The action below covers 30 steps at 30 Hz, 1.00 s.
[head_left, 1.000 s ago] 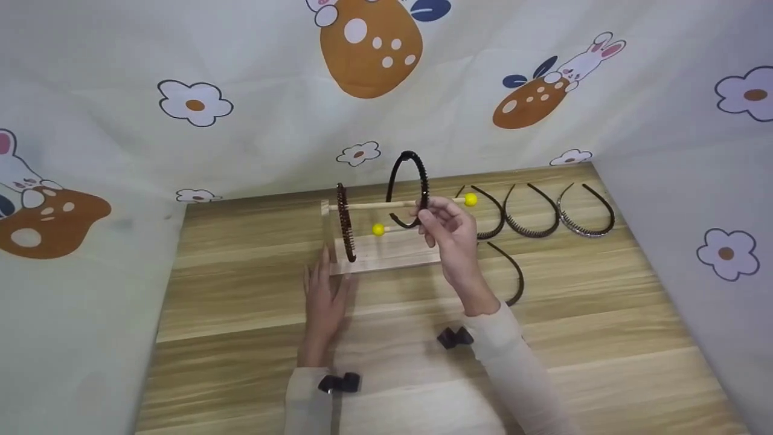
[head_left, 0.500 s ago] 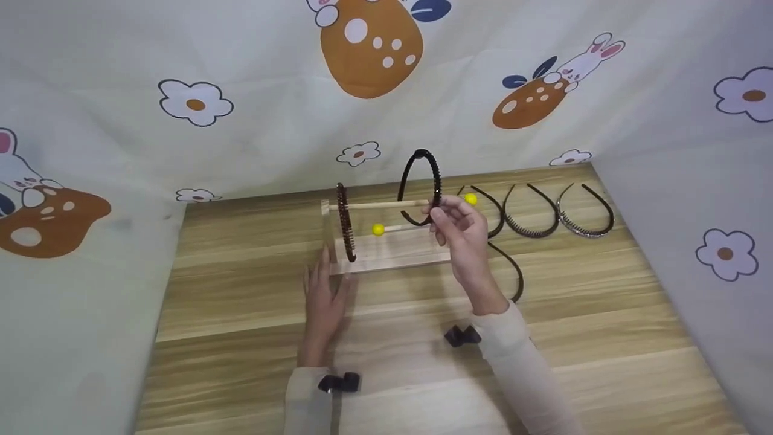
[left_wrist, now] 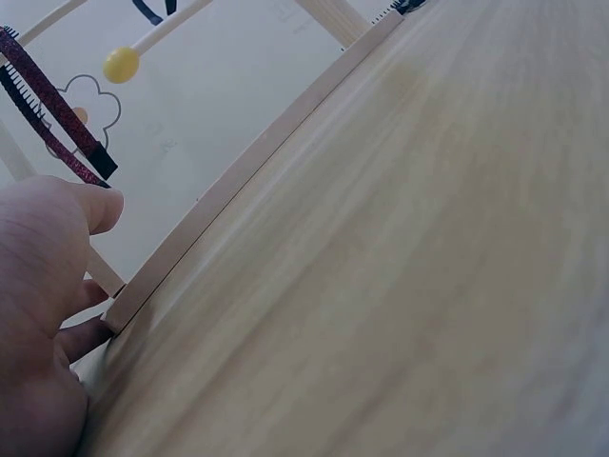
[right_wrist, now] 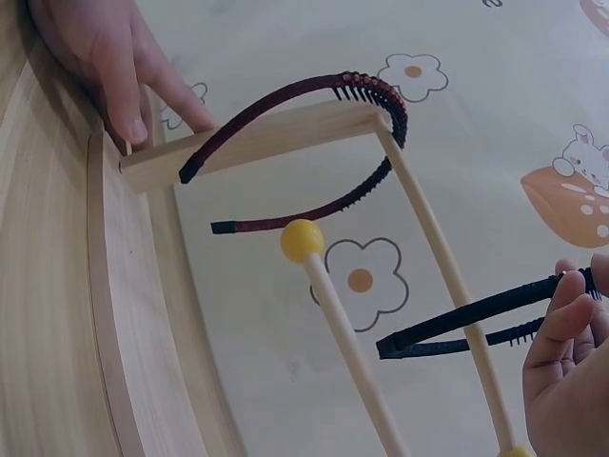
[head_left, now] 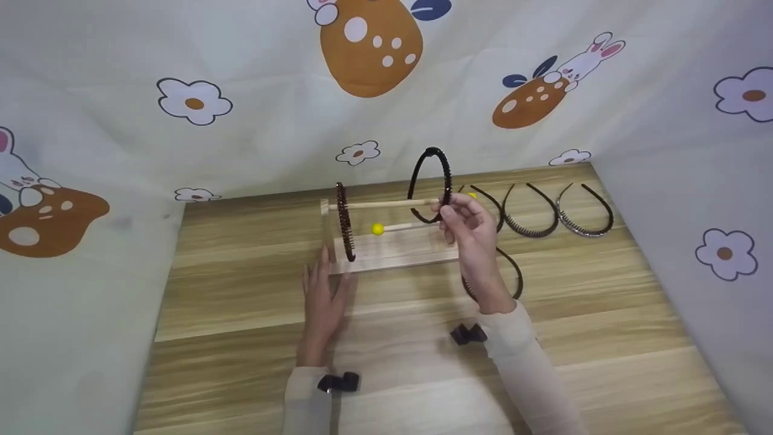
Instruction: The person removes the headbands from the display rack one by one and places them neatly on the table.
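My right hand (head_left: 477, 241) pinches a black toothed headband (head_left: 448, 172), whose loop stands upright around the upper rod (head_left: 386, 205) of a wooden rack (head_left: 398, 261). In the right wrist view, one arm of this headband passes in front of the rod and the other behind it. A dark red toothed headband (head_left: 344, 220) hangs on the same rod, close to the left post. My left hand (head_left: 323, 302) rests at the rack's left end, its fingers extended against the post and base. The rod's yellow end ball (head_left: 472, 196) is mostly hidden behind my right hand.
A lower rod with a yellow ball (head_left: 378, 229) points left on the rack. Right of the rack, several dark headbands (head_left: 531, 232) lie in a row on the wood-grain table (head_left: 241, 302). One more headband (head_left: 520, 275) lies nearer, partly behind my right hand. Printed fabric (head_left: 259, 139) walls the back.
My right hand has moved rightward along the upper rod with the black headband, toward the yellow end ball, which it now mostly covers. The left hand and the red headband stay in place.
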Motion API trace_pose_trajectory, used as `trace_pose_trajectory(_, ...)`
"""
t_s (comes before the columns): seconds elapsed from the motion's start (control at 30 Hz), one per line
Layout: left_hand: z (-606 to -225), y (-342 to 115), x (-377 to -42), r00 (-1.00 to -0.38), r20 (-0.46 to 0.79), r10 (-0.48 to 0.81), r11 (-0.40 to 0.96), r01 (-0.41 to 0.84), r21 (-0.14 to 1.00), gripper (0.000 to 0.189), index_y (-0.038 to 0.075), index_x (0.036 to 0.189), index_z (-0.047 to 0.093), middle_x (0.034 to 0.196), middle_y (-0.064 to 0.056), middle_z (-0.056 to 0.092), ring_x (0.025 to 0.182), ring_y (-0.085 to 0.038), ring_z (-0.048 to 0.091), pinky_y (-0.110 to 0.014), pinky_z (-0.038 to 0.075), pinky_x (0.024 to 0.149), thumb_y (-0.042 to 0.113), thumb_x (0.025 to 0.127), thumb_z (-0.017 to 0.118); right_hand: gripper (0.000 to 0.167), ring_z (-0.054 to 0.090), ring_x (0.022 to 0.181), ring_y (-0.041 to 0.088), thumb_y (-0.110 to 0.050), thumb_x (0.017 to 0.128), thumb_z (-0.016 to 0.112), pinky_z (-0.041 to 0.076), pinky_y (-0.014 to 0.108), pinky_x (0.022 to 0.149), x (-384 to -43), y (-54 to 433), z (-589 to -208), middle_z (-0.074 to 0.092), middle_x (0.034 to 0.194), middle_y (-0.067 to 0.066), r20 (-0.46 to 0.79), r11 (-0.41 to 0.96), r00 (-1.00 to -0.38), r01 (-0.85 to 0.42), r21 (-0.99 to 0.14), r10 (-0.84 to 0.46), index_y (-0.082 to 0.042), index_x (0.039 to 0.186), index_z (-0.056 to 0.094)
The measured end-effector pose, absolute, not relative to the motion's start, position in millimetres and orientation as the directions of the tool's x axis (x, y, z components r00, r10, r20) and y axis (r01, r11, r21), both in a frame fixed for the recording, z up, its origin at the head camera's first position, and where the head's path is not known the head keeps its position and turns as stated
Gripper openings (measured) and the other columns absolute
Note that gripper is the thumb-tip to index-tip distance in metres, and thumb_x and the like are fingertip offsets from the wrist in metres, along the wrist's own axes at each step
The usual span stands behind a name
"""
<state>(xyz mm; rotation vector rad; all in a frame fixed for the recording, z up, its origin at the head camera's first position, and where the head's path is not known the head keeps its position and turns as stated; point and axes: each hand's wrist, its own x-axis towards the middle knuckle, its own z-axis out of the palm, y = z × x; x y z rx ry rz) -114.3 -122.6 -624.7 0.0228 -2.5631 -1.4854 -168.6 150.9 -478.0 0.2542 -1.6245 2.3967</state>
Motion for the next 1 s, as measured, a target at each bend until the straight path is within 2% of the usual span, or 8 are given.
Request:
trace_pose_trajectory(0.2, -624.4, -122.6, -114.1, -0.985, 0.137, -0.107, 0.496, 0.067, 0.866, 0.076, 0.006, 0.177, 0.025, 0.181, -0.018, 0.03, 0.168, -0.053, 0.011, -0.06, -0.007, 0.138, 0.03, 0.114, 0.062, 0.013, 0.058, 0.069, 0.01, 0.004, 0.104, 0.069, 0.043, 0.016, 0.053, -169.5, 156.9, -477.3, 0.081, 0.098, 0.008, 0.249, -0.386, -0.963, -0.27, -0.882, 0.104, -0.007, 0.109, 0.075)
trace_pose_trajectory(0.4, -625.2, -122.9, -115.3, -0.98, 0.166, -0.107, 0.502, 0.091, 0.86, 0.075, 0.004, 0.175, 0.027, 0.179, -0.019, 0.033, 0.166, -0.046, 0.025, -0.058, -0.006, 0.138, 0.027, 0.114, 0.063, 0.014, 0.061, 0.065, 0.009, 0.005, 0.103, 0.069, 0.045, 0.017, 0.05, -169.1, 162.3, -477.1, 0.081, 0.097, 0.009, 0.27, -0.367, -0.954, -0.3, -0.88, 0.132, -0.007, 0.109, 0.075)
trace_pose_trajectory(0.5, -626.0, -123.0, -115.0, -0.979, 0.175, -0.106, 0.505, 0.098, 0.857, 0.075, 0.003, 0.175, 0.027, 0.179, -0.019, 0.034, 0.165, -0.047, 0.027, -0.059, -0.005, 0.138, 0.025, 0.113, 0.063, 0.014, 0.064, 0.063, 0.01, 0.004, 0.103, 0.068, 0.049, 0.018, 0.05, -169.2, 165.4, -477.2, 0.081, 0.097, 0.009, 0.285, -0.346, -0.948, -0.317, -0.883, 0.141, -0.007, 0.109, 0.075)
trace_pose_trajectory(0.63, -626.1, -123.1, -114.5, -0.979, 0.176, -0.103, 0.504, 0.101, 0.858, 0.076, 0.003, 0.175, 0.026, 0.178, -0.021, 0.034, 0.166, -0.049, 0.026, -0.059, -0.006, 0.138, 0.026, 0.113, 0.063, 0.014, 0.064, 0.067, 0.01, 0.004, 0.104, 0.067, 0.051, 0.018, 0.053, -170.2, 170.3, -477.6, 0.08, 0.096, 0.008, 0.282, -0.335, -0.948, -0.317, -0.888, 0.15, -0.006, 0.109, 0.076)
trace_pose_trajectory(0.8, -625.3, -123.8, -114.5, -0.982, 0.159, -0.101, 0.506, 0.087, 0.858, 0.076, 0.005, 0.176, 0.025, 0.179, -0.022, 0.032, 0.167, -0.051, 0.018, -0.058, -0.006, 0.138, 0.031, 0.114, 0.061, 0.016, 0.062, 0.068, 0.009, 0.004, 0.105, 0.065, 0.047, 0.016, 0.053, -171.6, 175.7, -478.0, 0.079, 0.096, 0.004, 0.274, -0.339, -0.947, -0.316, -0.886, 0.166, -0.008, 0.108, 0.076)
trace_pose_trajectory(1.0, -627.0, -123.9, -115.2, -0.978, 0.188, -0.09, 0.512, 0.116, 0.851, 0.075, 0.002, 0.175, 0.026, 0.178, -0.022, 0.033, 0.166, -0.049, 0.024, -0.06, -0.007, 0.138, 0.028, 0.114, 0.061, 0.014, 0.061, 0.068, 0.011, 0.004, 0.105, 0.068, 0.046, 0.018, 0.055, -172.2, 180.6, -478.4, 0.08, 0.097, 0.005, 0.268, -0.349, -0.947, -0.316, -0.882, 0.18, -0.006, 0.11, 0.076)
